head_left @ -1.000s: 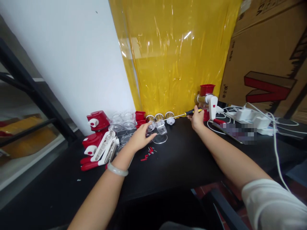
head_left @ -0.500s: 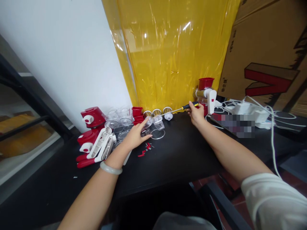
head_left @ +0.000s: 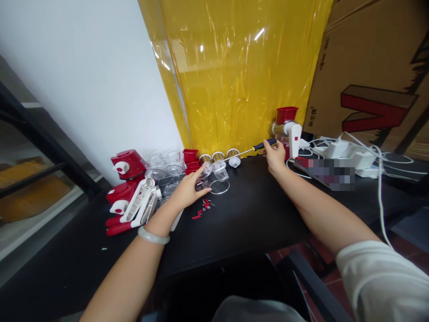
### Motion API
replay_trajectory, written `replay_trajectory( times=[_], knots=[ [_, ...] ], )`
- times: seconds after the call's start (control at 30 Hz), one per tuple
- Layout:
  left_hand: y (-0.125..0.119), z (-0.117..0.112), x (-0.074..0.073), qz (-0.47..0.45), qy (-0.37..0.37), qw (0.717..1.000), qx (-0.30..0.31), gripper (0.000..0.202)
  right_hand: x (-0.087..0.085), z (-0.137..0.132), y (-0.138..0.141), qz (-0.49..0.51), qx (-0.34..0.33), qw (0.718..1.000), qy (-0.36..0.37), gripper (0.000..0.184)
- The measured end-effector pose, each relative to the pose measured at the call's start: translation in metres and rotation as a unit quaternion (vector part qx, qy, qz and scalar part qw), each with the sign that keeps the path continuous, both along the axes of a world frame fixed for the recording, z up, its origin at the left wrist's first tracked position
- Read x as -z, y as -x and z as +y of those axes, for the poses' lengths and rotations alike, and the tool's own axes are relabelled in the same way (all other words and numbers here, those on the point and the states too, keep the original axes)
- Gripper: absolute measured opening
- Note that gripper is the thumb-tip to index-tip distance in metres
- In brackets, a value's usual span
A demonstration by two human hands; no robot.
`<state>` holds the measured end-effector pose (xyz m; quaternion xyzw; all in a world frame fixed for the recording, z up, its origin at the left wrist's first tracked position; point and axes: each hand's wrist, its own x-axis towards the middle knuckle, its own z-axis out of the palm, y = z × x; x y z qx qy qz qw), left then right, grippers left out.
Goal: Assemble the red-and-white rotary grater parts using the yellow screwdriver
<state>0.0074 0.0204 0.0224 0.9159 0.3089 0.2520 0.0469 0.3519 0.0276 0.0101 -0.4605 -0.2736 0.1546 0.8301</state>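
Note:
My left hand [head_left: 188, 190] curls around a clear plastic piece [head_left: 208, 175] on the black table [head_left: 254, 214], with a jade bangle on the wrist. My right hand [head_left: 275, 157] grips the black-and-yellow handle of a screwdriver [head_left: 250, 150] whose shaft points left towards the brass-coloured drums [head_left: 217, 157]. Small red clips and screws [head_left: 203, 208] lie just right of my left hand. An assembled red-and-white grinder [head_left: 288, 129] stands right behind my right hand.
Red and white grinder bodies [head_left: 129, 188] and clear cups [head_left: 167, 163] crowd the table's left rear. A yellow plastic sheet [head_left: 234, 76] hangs at the back. Cardboard boxes [head_left: 372, 76], white power adapters and cables [head_left: 348, 154] fill the right. A dark shelf frame [head_left: 40, 143] stands left.
The view has shifted slightly. My right hand with the screwdriver has risen a little; my left hand stays on the clear piece.

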Motion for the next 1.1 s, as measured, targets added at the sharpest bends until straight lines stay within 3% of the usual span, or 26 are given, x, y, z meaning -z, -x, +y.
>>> replay_trajectory(
  times=[0.17, 0.47, 0.73, 1.0, 1.1],
  knots=[
    [0.000, 0.000, 0.000, 0.001, -0.004, 1.000, 0.001, 0.083, 0.001, 0.000, -0.002, 0.005, 0.003, 1.000, -0.018, 0.057],
    [0.000, 0.000, -0.001, -0.003, 0.007, 1.000, 0.012, 0.083, 0.003, 0.004, -0.008, 0.015, -0.022, 0.999, -0.033, 0.032],
    [0.001, -0.003, -0.004, -0.006, 0.012, 1.000, 0.020, 0.083, 0.006, 0.009, -0.015, -0.003, 0.031, 0.999, -0.037, 0.043],
    [0.001, -0.002, -0.004, -0.010, 0.022, 0.999, 0.035, 0.082, -0.002, 0.006, -0.017, 0.038, 0.027, 0.999, 0.000, 0.020],
    [0.001, -0.001, -0.003, -0.011, 0.021, 0.999, 0.038, 0.082, -0.002, 0.005, -0.017, 0.030, 0.013, 0.999, 0.006, 0.019]
  ],
)
